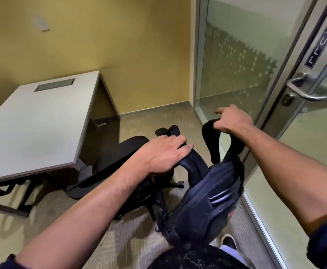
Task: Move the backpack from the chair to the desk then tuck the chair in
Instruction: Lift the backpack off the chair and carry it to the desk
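The first step was in hand: lifting the backpack (203, 199), which hung dark and bulky at the lower centre of the frame, apparently clear of the chair (120, 162) behind it. The left hand (162, 154), at the centre, was closed over the top of the pack or one of its padded straps; which of the two could not be told. The right hand (232, 121), right of centre, gripped a shoulder strap (211, 140) that looped up from the pack. The desk (32, 123) stood at the left of the frame, its top bare apart from a grey cable hatch (55, 85). By my reading, the next move called for swinging the pack leftward and up over the desk edge, then freeing both hands for the chair. The chair's seat and base were largely hidden by arms and pack, and the pack's lower end was lost against dark clothing at the bottom edge
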Tool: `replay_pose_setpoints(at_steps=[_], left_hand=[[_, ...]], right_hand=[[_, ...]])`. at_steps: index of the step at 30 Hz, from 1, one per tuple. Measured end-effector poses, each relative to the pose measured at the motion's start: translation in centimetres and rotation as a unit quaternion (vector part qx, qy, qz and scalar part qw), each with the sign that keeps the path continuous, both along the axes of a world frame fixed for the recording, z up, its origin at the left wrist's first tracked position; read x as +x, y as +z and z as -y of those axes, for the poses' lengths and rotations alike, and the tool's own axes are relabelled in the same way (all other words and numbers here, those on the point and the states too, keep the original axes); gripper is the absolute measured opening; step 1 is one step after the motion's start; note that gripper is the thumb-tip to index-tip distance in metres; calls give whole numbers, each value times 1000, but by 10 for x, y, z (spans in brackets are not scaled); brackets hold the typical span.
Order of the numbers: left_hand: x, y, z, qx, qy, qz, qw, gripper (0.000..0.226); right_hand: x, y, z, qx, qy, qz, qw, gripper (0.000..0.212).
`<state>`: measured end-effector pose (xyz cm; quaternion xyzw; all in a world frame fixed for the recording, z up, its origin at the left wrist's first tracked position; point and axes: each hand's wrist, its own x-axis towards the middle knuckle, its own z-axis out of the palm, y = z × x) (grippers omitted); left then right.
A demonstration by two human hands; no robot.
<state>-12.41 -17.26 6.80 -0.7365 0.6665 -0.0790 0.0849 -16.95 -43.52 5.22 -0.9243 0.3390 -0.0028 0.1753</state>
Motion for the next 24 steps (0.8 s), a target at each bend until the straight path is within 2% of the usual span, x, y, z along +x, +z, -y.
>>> replay_pose_setpoints(at_steps=[3, 8, 11, 15, 19, 24], left_hand=[[5, 5, 23, -3, 10, -4, 1000, 55], [15, 16, 62, -5, 5, 19, 1000, 61], [27, 25, 83, -10, 7, 43, 999, 62], [45, 41, 115, 26, 9, 85, 996, 70], [73, 51, 142, 65, 31, 121, 990, 67], [105, 55, 151, 95, 117, 110, 982, 71]], right_hand=[[-11, 3, 12, -9, -1, 29, 1000, 74], [-15, 16, 55, 14, -64, 92, 994, 49], [-9, 28, 77, -9, -90, 106, 990, 35], [2, 42, 106, -40, -73, 121, 989, 18], [16, 57, 133, -66, -44, 143, 987, 15], [40, 81, 160, -122, -40, 191, 973, 23]])
